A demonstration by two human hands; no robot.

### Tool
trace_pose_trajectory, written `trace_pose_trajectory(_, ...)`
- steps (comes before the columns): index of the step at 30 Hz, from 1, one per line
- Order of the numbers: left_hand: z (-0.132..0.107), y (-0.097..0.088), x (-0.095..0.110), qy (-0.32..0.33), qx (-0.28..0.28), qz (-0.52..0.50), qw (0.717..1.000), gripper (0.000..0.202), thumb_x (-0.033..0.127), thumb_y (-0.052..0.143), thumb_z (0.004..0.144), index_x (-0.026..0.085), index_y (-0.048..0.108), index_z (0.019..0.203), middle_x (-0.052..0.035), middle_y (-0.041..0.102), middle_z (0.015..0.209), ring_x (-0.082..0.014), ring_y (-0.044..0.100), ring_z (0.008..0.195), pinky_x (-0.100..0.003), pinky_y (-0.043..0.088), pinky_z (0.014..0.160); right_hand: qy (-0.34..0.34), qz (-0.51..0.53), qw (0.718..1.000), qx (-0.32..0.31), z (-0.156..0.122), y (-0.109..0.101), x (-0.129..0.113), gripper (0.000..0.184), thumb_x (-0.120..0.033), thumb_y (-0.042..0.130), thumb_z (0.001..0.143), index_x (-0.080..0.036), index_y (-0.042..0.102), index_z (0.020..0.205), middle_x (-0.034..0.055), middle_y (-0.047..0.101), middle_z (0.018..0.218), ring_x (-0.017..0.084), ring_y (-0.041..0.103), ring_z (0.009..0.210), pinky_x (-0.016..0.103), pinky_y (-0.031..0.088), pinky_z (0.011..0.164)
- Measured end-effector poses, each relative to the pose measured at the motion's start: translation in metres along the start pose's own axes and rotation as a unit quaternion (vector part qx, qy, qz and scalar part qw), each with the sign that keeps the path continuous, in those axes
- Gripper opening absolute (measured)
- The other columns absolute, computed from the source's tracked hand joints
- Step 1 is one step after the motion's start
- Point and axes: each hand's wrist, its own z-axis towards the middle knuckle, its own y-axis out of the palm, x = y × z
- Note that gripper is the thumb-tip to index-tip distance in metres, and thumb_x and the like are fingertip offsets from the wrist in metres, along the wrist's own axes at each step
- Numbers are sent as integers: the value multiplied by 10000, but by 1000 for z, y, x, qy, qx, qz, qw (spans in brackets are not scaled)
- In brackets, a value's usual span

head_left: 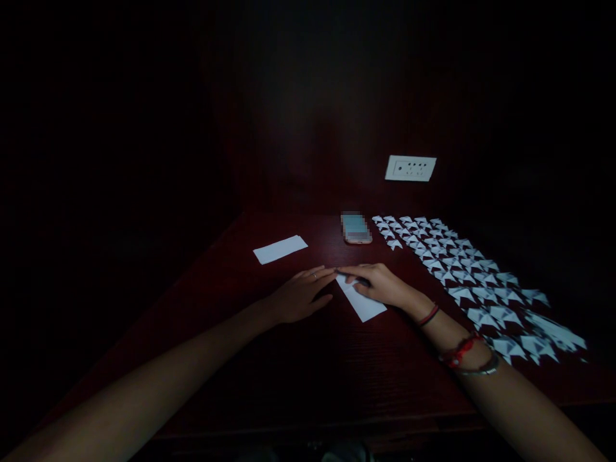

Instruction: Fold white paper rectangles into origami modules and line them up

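Observation:
A white paper strip (364,305) lies slanted on the dark red table in front of me. My right hand (380,282) rests over its far part, fingers stretched toward the left and touching the paper. My left hand (303,295) lies flat beside the strip, its fingers extended and the fingertips meeting the strip's far left corner, close to my right fingertips. A ring shows on a left finger. Neither hand is wrapped around anything. Further back on the left, a small stack of white paper strips (280,249) lies apart from both hands.
Rows of folded white paper pieces (452,262) cover the table's right side, with a bundle of narrow paper strips (556,330) near them. A phone (356,228) lies at the back. A white socket plate (410,168) is on the wall. The table (231,378) is dimly lit.

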Motion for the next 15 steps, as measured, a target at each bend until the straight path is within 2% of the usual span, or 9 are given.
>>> trace_pose_trajectory(15,1,3,-2,-11,-26,-4,1000,454,440,258,856,247,231,1266,-13,252,1320,-223,180,1211,-386,192,962,2,-6,1000,-7,0,1,0,534,-57,442,681,-215,409,1189,20,619,912,132,551,838,293,417,778)
